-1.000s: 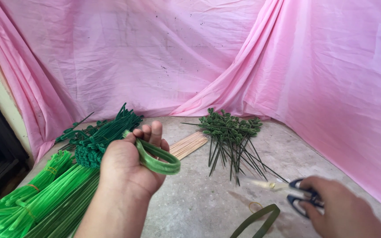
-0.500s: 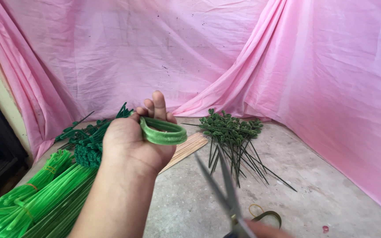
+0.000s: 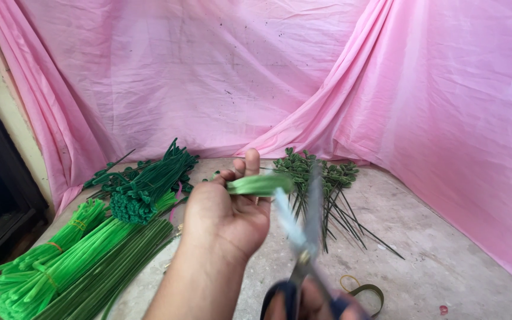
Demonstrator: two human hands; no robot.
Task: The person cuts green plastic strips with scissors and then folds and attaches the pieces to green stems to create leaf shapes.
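My left hand (image 3: 227, 213) is raised in the middle of the view, gripping a folded loop of light green ribbon (image 3: 260, 184) between thumb and fingers. At the bottom edge my right hand (image 3: 312, 302) holds scissors (image 3: 303, 237) with dark handles, mostly cut off by the frame. The blades are spread apart and blurred, pointing up at the ribbon's right end. Whether they touch the ribbon is unclear.
A pink cloth (image 3: 280, 83) hangs behind and along the right. On the grey floor (image 3: 422, 249) lie bright green stem bundles (image 3: 60, 261), dark green stems (image 3: 149, 184), a pile of thin leafy wires (image 3: 327, 184) and a loose green ribbon piece (image 3: 365, 292).
My right hand swung the scissors from the floor at the right up toward the ribbon, blades now spread. My left hand turned the ribbon loop edge-on.
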